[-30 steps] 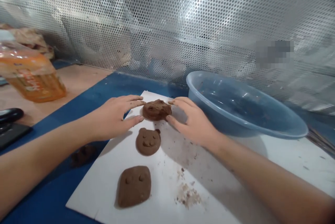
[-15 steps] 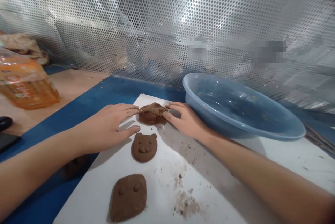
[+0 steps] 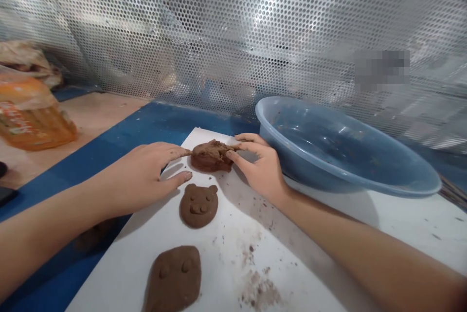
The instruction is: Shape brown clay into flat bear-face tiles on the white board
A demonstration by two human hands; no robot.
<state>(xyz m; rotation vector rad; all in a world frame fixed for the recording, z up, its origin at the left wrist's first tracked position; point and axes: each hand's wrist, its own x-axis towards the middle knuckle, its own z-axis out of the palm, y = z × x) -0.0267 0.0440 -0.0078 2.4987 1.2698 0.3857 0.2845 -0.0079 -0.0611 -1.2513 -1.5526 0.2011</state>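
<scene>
A rough lump of brown clay (image 3: 209, 157) lies at the far end of a white board (image 3: 222, 258). My right hand (image 3: 262, 168) grips the lump's right edge between thumb and fingers. On the other side, my left hand (image 3: 142, 175) has its fingertips against the lump, thumb held apart and fingers stretched out. Closer to me lies a flat clay bear face (image 3: 199, 207) with ears, eyes and a snout. Nearest is a squarish flat clay piece (image 3: 175, 280) with two small round bumps, cut off by the frame's lower edge.
A blue plastic basin (image 3: 328, 168) stands to the right, close to my right hand. Clay crumbs (image 3: 260, 288) are scattered over the board. An orange-labelled bottle (image 3: 32, 117) stands at the left. Behind everything rises a perforated metal panel (image 3: 219, 34).
My right thumb and fingers have shifted on the lump's right side, and its torn edge shows more. The left hand stays beside it. The whole view has shifted slightly.
</scene>
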